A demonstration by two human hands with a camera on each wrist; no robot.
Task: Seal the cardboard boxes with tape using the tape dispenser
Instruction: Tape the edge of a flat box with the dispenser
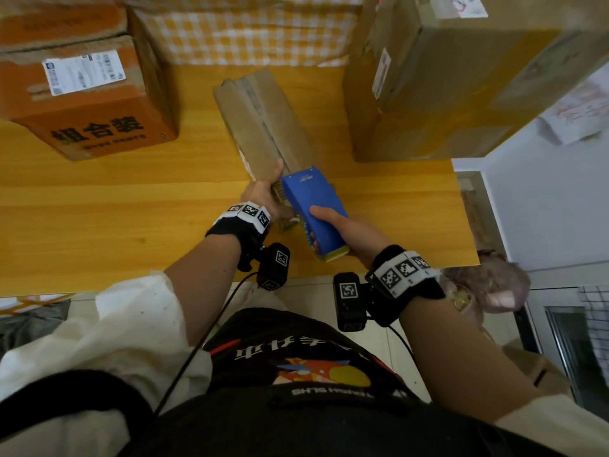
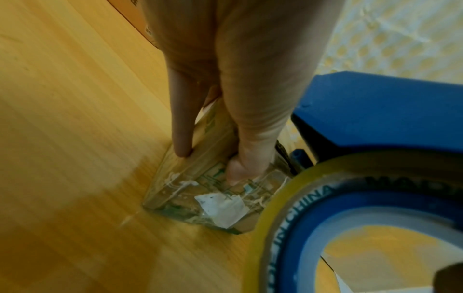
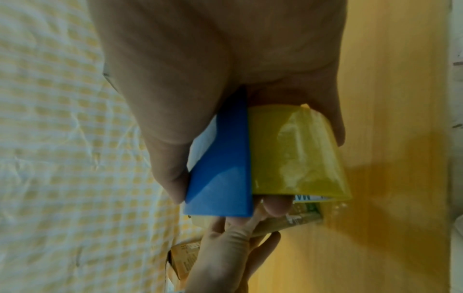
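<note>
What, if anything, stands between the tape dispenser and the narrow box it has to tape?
Nothing visible. The right hand holds the blue tape dispenser right at the near end of the narrow cardboard box, which the left hand grips beside it, on the wooden table.

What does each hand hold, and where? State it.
Left hand grips the small cardboard box's near end; right hand grips the blue tape dispenser around its body.

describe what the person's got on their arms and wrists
Both hands are bare. Each wrist wears a black band with a white strip of black square tags. A black camera block, also tagged, hangs under each wrist, with a thin black cable trailing away. Loose cream sleeves are pushed up the arms.
</note>
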